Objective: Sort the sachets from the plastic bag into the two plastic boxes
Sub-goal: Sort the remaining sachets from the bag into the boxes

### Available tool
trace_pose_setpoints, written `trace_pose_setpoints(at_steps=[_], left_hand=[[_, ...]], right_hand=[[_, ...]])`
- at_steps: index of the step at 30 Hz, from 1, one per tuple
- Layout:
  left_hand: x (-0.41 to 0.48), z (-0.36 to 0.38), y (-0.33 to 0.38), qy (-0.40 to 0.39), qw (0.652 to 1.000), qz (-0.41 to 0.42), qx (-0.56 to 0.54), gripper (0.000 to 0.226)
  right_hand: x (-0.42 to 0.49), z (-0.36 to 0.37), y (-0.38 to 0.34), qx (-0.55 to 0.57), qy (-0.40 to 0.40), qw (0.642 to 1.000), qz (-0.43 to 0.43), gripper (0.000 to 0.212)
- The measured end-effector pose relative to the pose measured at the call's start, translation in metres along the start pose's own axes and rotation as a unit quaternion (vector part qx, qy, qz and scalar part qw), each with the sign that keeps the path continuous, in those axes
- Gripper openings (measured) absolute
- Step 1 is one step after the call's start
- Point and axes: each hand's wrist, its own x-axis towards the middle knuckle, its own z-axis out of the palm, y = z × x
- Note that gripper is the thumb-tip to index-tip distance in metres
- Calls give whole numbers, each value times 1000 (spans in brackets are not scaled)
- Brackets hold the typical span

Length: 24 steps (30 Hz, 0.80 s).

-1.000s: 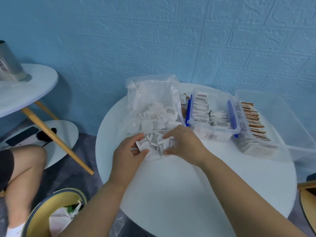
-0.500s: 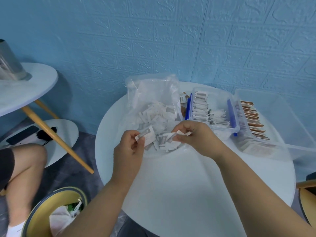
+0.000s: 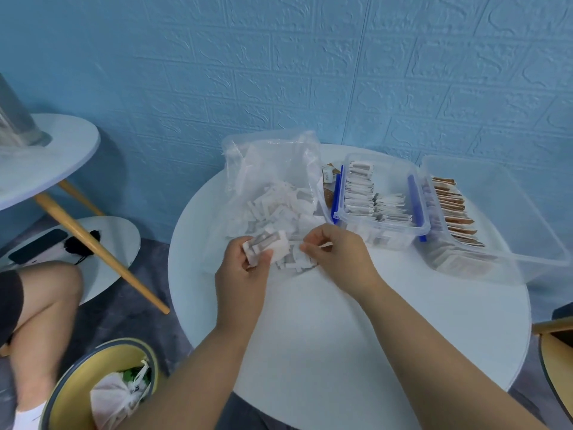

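A clear plastic bag [image 3: 273, 169] full of white sachets [image 3: 279, 209] lies on the round white table [image 3: 341, 336], its mouth toward me. My left hand [image 3: 242, 274] grips a few white-and-grey sachets [image 3: 266, 243] just above the bag's mouth. My right hand [image 3: 338, 252] pinches a white sachet [image 3: 322, 245] beside them. To the right stands a small clear box with blue clips [image 3: 415, 218] holding rows of grey sachets. Further right a larger clear box [image 3: 527, 218] holds rows of brown sachets [image 3: 452, 209].
Some brown sachets [image 3: 329, 184] lie between bag and small box. A second white table [image 3: 46, 159] with wooden legs stands at left, a low stool [image 3: 102, 243] with a dark phone beneath it. A yellow bin [image 3: 102, 386] and a seated person's leg [image 3: 40, 308] are at lower left.
Both hands rose from the sachet pile at the bag's mouth, each with sachets pinched. The left hand now holds its sachets higher, and the right hand has come back close to it.
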Motion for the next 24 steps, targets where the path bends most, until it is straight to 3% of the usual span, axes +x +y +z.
trace_pose_setpoints(at_steps=[3,7,11,20,24], left_hand=[[3,-2,-4,47,999,-5,4,20],[5,1,-5,35,999,-3,14,19],[4,0,-4,25,1000,4,15,19],[-1,2,-3,-6,999,31,14,20],[-5,4,1,-8,999,42,12,20]], right_hand=[[0,5,12,-128,-33,991,-18,33],[1,15,15,-179,-27,982,-60,53],[3,17,13,-194,-15,977,-85,38],[-11,1,14,-70,-9,994,-79,22],[-14,-10,18,-61,53,993,-86,14]])
